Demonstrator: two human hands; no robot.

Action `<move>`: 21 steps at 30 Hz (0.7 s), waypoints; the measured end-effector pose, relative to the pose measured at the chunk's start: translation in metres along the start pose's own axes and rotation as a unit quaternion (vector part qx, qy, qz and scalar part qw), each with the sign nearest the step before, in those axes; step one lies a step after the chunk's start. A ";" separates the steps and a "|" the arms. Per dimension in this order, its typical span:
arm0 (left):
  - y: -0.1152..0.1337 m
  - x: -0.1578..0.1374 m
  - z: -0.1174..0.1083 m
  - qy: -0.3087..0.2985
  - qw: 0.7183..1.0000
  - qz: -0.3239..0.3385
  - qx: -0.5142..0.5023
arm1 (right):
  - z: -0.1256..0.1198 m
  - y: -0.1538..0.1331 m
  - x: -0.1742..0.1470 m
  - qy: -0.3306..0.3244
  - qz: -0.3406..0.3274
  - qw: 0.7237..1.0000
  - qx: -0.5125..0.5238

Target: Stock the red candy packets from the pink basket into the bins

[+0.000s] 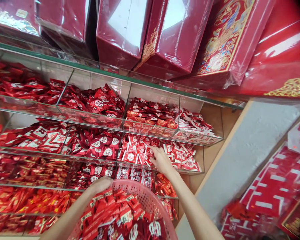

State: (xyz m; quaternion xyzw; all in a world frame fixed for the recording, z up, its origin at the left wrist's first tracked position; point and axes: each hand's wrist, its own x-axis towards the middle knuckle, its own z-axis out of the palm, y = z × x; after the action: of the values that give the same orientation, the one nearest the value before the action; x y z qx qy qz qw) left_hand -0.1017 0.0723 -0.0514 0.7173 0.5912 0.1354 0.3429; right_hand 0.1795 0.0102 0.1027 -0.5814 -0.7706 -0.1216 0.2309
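A pink perforated plastic basket (162, 213) full of red candy packets (125, 216) is at the bottom middle. My left hand (101, 184) is closed over its far-left rim; part of the fingers is hidden. My right hand (162, 160) reaches into a shelf compartment of small red-and-white candy packets (135, 150). Its thumb and fingers are apart at the packets, and no packet shows clearly between them. Beside that hand, to the right, lie more red-and-white packets (183, 155) behind a clear divider.
Glass-fronted shelves (90, 121) hold several compartments of red packets. Above, a glass shelf edge (105, 70) carries large wrapped red boxes (170, 43). A wooden side panel (215, 156) and a grey wall (252, 143) stand right, with red packaged goods (272, 183) beyond.
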 end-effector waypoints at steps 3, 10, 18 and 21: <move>0.000 0.000 0.001 0.002 1.000 -0.004 -0.006 | 0.002 -0.004 0.004 -0.022 0.006 1.000 -0.022; 0.002 -0.002 -0.002 0.000 1.000 -0.003 -0.006 | 0.003 -0.002 -0.005 0.079 -0.003 0.992 0.103; 0.006 -0.005 -0.003 -0.011 1.000 0.005 -0.010 | 0.002 -0.038 -0.051 0.102 0.138 0.721 0.672; 0.005 -0.005 -0.003 -0.012 1.000 0.002 -0.014 | -0.001 -0.057 -0.069 0.050 0.141 0.635 0.758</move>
State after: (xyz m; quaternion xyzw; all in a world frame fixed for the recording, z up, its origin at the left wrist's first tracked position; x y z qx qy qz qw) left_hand -0.1009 0.0683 -0.0448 0.7148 0.5838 0.1359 0.3601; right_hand 0.1402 -0.0646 0.0736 -0.2973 -0.4879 0.5100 0.6431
